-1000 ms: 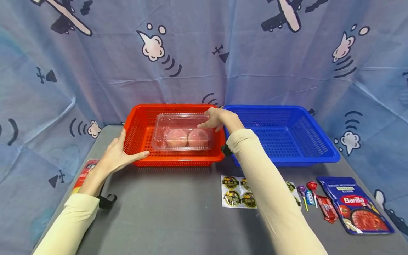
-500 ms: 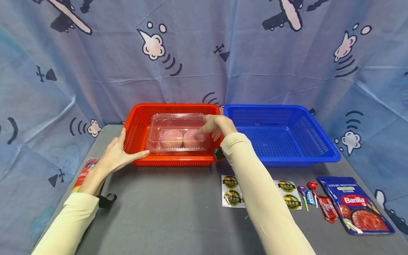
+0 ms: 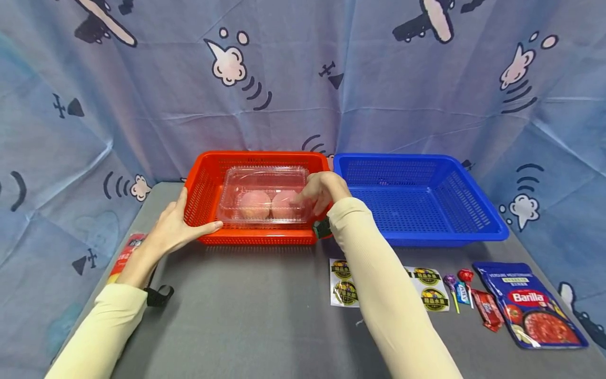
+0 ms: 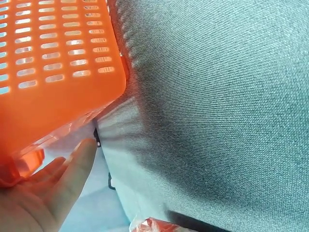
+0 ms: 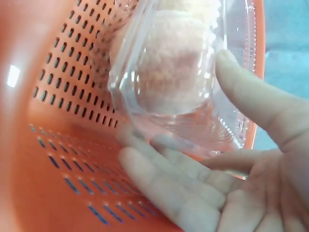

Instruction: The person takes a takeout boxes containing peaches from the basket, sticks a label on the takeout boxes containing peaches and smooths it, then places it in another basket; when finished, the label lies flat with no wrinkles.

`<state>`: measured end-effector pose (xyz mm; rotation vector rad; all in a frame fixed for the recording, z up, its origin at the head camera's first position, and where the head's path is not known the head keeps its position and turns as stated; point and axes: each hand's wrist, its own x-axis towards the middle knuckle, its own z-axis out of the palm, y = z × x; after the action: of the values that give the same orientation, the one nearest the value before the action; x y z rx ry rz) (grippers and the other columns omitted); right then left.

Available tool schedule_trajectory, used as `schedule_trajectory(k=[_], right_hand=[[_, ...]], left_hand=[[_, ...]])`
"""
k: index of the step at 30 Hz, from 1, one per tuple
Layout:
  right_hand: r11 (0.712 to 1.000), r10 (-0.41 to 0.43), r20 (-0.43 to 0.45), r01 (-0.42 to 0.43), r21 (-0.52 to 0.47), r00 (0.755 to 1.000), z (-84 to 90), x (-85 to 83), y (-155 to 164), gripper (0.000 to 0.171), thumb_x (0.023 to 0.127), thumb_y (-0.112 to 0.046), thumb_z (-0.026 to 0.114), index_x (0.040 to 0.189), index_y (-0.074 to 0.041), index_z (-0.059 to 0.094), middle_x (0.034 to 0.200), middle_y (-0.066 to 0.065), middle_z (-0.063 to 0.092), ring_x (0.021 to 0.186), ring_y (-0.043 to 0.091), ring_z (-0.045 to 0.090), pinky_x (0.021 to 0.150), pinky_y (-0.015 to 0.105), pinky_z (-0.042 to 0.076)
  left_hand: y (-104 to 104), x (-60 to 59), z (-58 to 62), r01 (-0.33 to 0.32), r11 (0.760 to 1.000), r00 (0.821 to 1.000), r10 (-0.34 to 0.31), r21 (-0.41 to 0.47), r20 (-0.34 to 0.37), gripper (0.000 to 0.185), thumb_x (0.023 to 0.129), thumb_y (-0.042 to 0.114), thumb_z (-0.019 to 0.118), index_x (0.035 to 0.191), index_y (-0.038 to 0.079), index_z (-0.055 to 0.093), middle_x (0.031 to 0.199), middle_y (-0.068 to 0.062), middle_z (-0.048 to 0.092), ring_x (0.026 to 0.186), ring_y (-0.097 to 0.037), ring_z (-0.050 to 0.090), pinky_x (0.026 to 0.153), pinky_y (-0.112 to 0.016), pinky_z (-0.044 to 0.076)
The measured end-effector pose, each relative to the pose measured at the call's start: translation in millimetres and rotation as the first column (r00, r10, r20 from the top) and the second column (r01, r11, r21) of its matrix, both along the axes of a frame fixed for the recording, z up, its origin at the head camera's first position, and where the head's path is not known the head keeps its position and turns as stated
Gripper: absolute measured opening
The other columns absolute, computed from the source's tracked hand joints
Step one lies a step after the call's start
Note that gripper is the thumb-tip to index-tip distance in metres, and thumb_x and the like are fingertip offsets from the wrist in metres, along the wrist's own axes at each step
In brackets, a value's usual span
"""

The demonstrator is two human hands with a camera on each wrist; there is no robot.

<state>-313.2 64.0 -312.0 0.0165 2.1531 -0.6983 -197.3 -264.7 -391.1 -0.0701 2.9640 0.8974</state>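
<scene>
In the head view, a clear plastic clamshell box [image 3: 265,181] with two pink round peach-like things [image 3: 255,203] lies inside the red basket [image 3: 258,238]. My right hand [image 3: 324,189] reaches in at the box's right end. In the right wrist view its thumb overlaps the clear lid, and its extended fingers [image 5: 159,179] lie close along the box's end. My left hand [image 3: 172,229] rests at the red basket's front left corner, thumb over the rim. In the left wrist view a straight finger [image 4: 79,169] shows beside the orange-looking wall.
A blue basket [image 3: 402,239] stands right of the red one. Before it lie a sticker sheet [image 3: 428,287], lollipops [image 3: 465,276], small wrapped sweets [image 3: 487,309] and a Barilla sauce pouch [image 3: 530,305]. A red packet [image 3: 127,255] lies by my left forearm. A patterned curtain [image 3: 284,79] hangs behind.
The clamshell box has shifted slightly left inside the red basket, along with my right hand, then stayed put. My left hand keeps its place at the basket's corner.
</scene>
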Motion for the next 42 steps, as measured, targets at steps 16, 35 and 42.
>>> schedule_trajectory(k=[16,35,42], right_hand=[[0.964,-0.151,0.001,0.147,-0.221,0.989,8.0,0.4,-10.4,0.093,0.094,-0.026,0.074,0.161,-0.005,0.012,0.160,0.017,0.031,0.142,0.036,0.047,0.107,0.049,0.053],[0.866,-0.249,-0.038,0.205,-0.456,0.968,10.8,7.8,-26.7,0.092,0.092,-0.019,0.074,0.157,-0.010,0.009,0.162,0.013,0.018,0.139,0.029,0.050,0.099,0.042,0.058],[0.846,-0.294,-0.052,0.235,-0.479,0.954,10.8,9.8,-23.9,0.091,0.093,-0.020,0.072,0.158,-0.009,0.010,0.162,0.016,0.021,0.130,0.035,0.058,0.103,0.047,0.055]], left_hand=[[-1.5,-0.6,1.1,0.013,1.000,1.000,-0.013,0.014,-0.026,0.125,0.079,0.074,0.070,0.166,0.021,-0.003,0.136,-0.028,0.047,0.125,-0.044,0.047,0.100,-0.067,0.047],[-4.4,1.1,7.1,0.050,0.999,0.998,-0.049,-0.010,0.030,0.138,0.074,0.079,0.072,0.164,0.019,-0.014,0.157,-0.033,0.036,0.139,-0.051,0.042,0.109,-0.069,0.040],[-3.0,1.3,4.7,0.035,0.999,0.999,-0.035,-0.023,0.014,0.136,0.074,0.080,0.070,0.165,0.019,-0.011,0.152,-0.034,0.042,0.135,-0.052,0.046,0.107,-0.069,0.042]])
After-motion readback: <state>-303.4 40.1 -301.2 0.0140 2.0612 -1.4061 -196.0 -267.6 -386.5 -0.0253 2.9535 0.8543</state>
